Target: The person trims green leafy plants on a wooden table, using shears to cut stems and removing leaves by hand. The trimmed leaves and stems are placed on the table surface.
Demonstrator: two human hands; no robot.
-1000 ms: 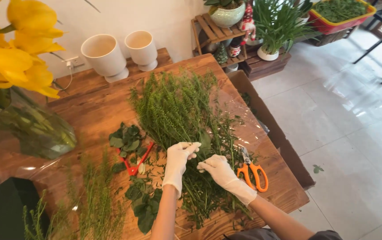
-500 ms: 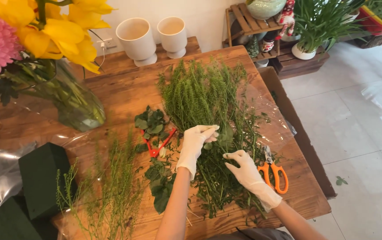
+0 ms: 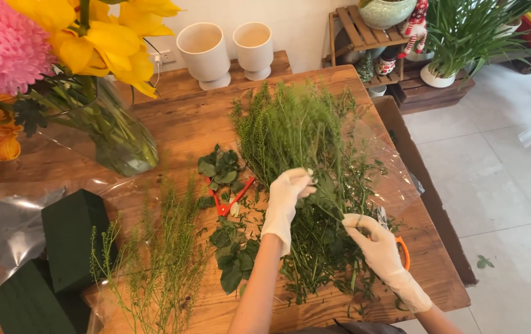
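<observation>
A big bunch of feathery green stems (image 3: 305, 142) lies on clear wrapping film on the wooden table (image 3: 179, 127). My left hand (image 3: 287, 198), in a white glove, is closed on stems near the middle of the bunch. My right hand (image 3: 373, 238), also gloved, pinches thin stems at the bunch's lower right, above orange-handled scissors (image 3: 403, 250) that it mostly hides. Red-handled snips (image 3: 228, 201) lie just left of my left hand among loose dark leaves (image 3: 231, 250).
A glass vase (image 3: 114, 133) with yellow, pink and orange flowers stands at the left. Two dark green foam blocks (image 3: 71, 238) sit at the lower left beside a second pile of thin green sprigs (image 3: 166, 260). Two white pots (image 3: 228, 49) stand at the back. Potted plants and a wooden rack (image 3: 364, 31) are beyond the table's right edge.
The view has shifted left, showing more flowers and the foam blocks. Both hands stay in the bunch; my left hand has closed around stems and my right hand has covered the orange scissors.
</observation>
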